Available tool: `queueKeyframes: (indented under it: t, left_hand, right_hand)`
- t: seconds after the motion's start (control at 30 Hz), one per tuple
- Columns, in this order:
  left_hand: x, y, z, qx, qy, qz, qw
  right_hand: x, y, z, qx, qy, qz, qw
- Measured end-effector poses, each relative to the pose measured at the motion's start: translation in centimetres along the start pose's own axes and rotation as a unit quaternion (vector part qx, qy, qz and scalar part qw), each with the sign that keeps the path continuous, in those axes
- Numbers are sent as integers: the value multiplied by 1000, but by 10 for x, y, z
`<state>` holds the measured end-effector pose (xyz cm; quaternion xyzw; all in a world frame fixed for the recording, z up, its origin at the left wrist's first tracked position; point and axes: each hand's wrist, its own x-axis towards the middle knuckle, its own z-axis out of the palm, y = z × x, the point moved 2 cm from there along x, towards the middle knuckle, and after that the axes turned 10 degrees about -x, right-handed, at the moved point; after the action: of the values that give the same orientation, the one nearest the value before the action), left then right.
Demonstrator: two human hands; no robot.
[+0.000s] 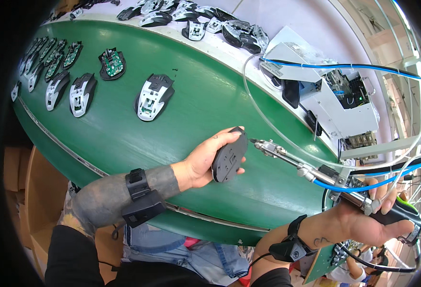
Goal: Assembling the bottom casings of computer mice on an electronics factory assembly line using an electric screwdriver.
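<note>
Dark sleeves [72, 258] are seen nearest the camera, with a black strapped device [143, 205] worn on the left forearm. A black computer mouse [230, 158] is held above the green table [191, 115], its underside turned toward the view. It is gripped by the left hand [205, 160], the thumb laid over the upper edge and the other fingers closed behind it. By the right hand [366, 222] a powered driver [330, 179] is held, fingers and thumb wrapped around its body; its tip is pointed at the mouse and kept just beside it, not touching.

Screw fastening of the underside appears to be in hand; whether any screw has been driven cannot be told. The held shell looks closed, so its halves are judged to be joined.

Farther out, work seems to be left: a white-and-black shell [154, 97] lies on the table with green board showing through its opening, two similar shells [70, 93] are set to its left, and a circuit board [112, 64] is seated uncovered in a black base. More boards [55, 57] are lined up beyond. Shells are heaped on the white ledge [215, 55], near a white machine [339, 105].
</note>
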<state>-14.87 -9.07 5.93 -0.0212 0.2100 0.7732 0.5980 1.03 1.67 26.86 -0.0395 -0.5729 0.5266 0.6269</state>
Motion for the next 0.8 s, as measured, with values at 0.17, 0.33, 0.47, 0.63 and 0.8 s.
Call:
queueKeyframes:
  t: [0.17,0.33,0.47,0.63,0.8]
  left_hand:
    - [-11,-2,13,-16,-77,-39,996]
    - [-15,-2,17,-11,-89,-45,995]
    - [-19,1,18,-22,-99,-49,994]
    - [-19,2,17,-13,-116,-60,991]
    - [-11,22,13,82,-24,75,994]
  right_hand:
    - [0,11,6,-30,-74,17,997]
    - [-1,14,14,8,-42,3,999]
    - [-1,10,19,2,-76,27,997]
    - [-4,8,23,18,-63,27,997]
    - [-3,3,17,28,-94,42,994]
